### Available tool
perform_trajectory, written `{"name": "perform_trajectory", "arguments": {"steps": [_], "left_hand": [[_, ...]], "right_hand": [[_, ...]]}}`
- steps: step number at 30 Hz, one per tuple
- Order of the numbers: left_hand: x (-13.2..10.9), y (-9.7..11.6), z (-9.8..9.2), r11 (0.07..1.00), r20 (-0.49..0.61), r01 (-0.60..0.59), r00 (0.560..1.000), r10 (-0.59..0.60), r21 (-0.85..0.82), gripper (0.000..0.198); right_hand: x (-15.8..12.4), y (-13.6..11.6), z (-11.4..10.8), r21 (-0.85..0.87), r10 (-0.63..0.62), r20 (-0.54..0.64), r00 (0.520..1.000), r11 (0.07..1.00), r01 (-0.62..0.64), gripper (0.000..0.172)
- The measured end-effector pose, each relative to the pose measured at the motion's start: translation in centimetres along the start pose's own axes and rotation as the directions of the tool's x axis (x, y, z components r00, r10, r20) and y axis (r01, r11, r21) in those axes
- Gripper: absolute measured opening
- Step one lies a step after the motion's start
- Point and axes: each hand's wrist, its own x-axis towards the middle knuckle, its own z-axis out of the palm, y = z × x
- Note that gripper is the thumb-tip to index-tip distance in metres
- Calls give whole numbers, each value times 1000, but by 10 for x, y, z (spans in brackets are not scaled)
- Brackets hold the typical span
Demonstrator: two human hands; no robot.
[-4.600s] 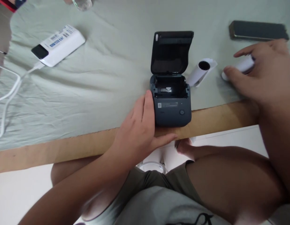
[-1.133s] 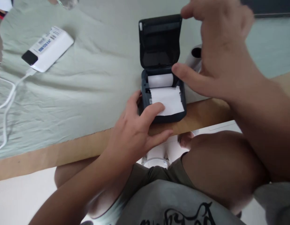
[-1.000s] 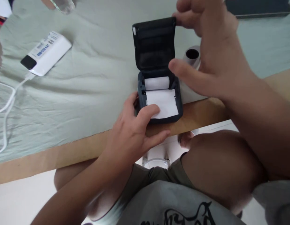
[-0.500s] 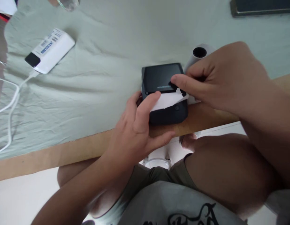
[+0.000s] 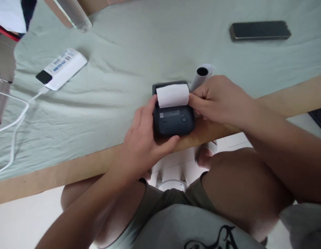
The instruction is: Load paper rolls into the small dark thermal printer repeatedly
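Observation:
At the table's near edge sits a small dark portable printer [image 5: 174,124] with a round power button on its near part. White paper [image 5: 173,95] lies across the printer's far half and hides most of it; whether the lid beneath is open I cannot tell. My left hand [image 5: 142,135] grips the printer from the left, fingers along its side and thumb by its near edge. My right hand [image 5: 220,98] is closed at the printer's right side, thumb tip against the paper's right edge. Just beyond it stands a white paper roll [image 5: 199,77] with a dark hollow core, partly hidden by that hand.
A white power bank [image 5: 65,71] with a plugged-in white cable [image 5: 27,103] lies on the left of the green cloth [image 5: 119,69]. A dark flat phone-like object [image 5: 260,30] rests at the far right. A clear glass-like object [image 5: 79,17] stands far left. The wooden table edge [image 5: 72,166] runs above my legs.
The paper, earlier a narrow strip sticking out midway, now lies flat over the printer's far half. My right hand has moved left and down, off the lid, to the paper's edge. The view has shifted.

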Motion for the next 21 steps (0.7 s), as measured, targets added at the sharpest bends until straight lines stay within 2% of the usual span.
{"name": "perform_trajectory", "arguments": {"steps": [2, 5, 8, 13, 21], "left_hand": [[0, 1, 1, 1000, -12, 14, 1000, -14, 13, 98], [2, 5, -1, 997, 10, 47, 999, -47, 65, 91], [5, 7, -5, 992, 35, 49, 998, -53, 116, 91], [14, 1, -16, 986, 135, -28, 991, 5, 167, 99], [19, -7, -28, 982, 184, -124, 978, 97, 139, 86]], "right_hand": [[-7, 3, 3, 0, -19, -19, 1000, 1000, 19, 68], [-15, 0, 5, 8, 86, 12, 996, 996, -86, 68], [-14, -3, 9, 12, 154, 18, 988, 988, -155, 60], [-11, 9, 16, -9, 73, -26, 997, 997, -74, 45], [-9, 23, 18, -64, -18, 32, 999, 998, 20, 48]]}}
